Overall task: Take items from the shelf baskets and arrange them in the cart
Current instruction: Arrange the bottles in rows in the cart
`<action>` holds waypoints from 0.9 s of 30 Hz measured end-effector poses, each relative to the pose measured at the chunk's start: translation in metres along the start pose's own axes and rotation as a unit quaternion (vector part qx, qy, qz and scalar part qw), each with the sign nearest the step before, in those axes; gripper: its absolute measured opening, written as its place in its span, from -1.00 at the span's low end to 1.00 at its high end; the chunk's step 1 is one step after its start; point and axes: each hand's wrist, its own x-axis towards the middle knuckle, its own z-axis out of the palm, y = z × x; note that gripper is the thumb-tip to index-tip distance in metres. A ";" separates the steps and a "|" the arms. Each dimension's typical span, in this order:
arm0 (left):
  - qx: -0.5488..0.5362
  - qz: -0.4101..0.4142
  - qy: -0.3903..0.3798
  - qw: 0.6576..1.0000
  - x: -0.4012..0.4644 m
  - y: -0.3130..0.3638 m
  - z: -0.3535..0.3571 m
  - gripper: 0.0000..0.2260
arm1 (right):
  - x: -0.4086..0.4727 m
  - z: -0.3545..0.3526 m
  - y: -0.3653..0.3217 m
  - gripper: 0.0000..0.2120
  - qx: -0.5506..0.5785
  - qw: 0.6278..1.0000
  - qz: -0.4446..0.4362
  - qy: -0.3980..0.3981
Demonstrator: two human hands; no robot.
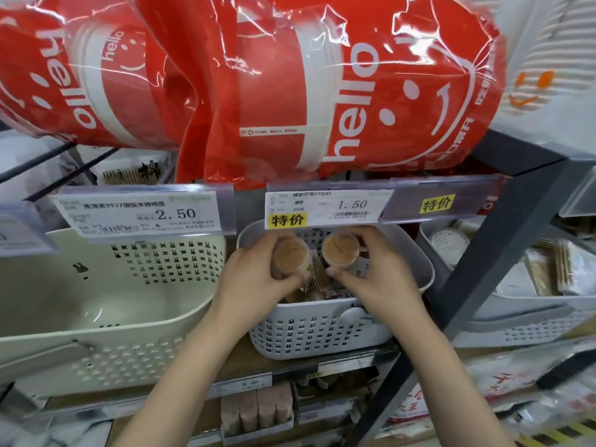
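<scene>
Above the white basket (322, 330), 1 round toothpick tub (289, 255) is pinched by the left hand (258, 282) and another tub (341, 250) by the right hand (377, 279).

Basket (416, 253) mouth: open toward the near side; both hands occupy it, each gripping a round tub.
Overhead: price rail (329, 206) hangs just above the far rim; red bags (290, 91) bulge over the rail.
Right: grey strut (503, 253) slants just beside the basket.
Left: cream basket (129, 301) sits just beside, its interior open.
Basket floor: packets (317, 282) lie beneath the hands.
</scene>
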 end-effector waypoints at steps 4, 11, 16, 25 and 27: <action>-0.071 -0.002 0.092 0.993 -0.015 0.009 0.001 -0.52 | -0.003 0.005 0.003 -0.54 0.003 0.999 -0.041 0.036; -0.088 -0.049 0.224 0.969 -0.076 0.046 -0.012 -0.49 | -0.011 -0.003 -0.005 -0.45 0.110 0.982 -0.144 0.042; -0.040 -0.147 0.319 0.935 -0.146 0.070 -0.034 -0.53 | -0.047 -0.002 -0.035 -0.48 0.202 0.949 -0.241 0.024; 0.036 -0.409 0.463 0.785 -0.312 0.112 -0.042 -0.44 | -0.150 0.044 -0.097 -0.47 0.398 0.830 -0.124 -0.371; 0.042 -0.441 0.510 0.737 -0.346 0.120 -0.045 -0.42 | -0.172 0.054 -0.113 -0.46 0.389 0.796 -0.145 -0.441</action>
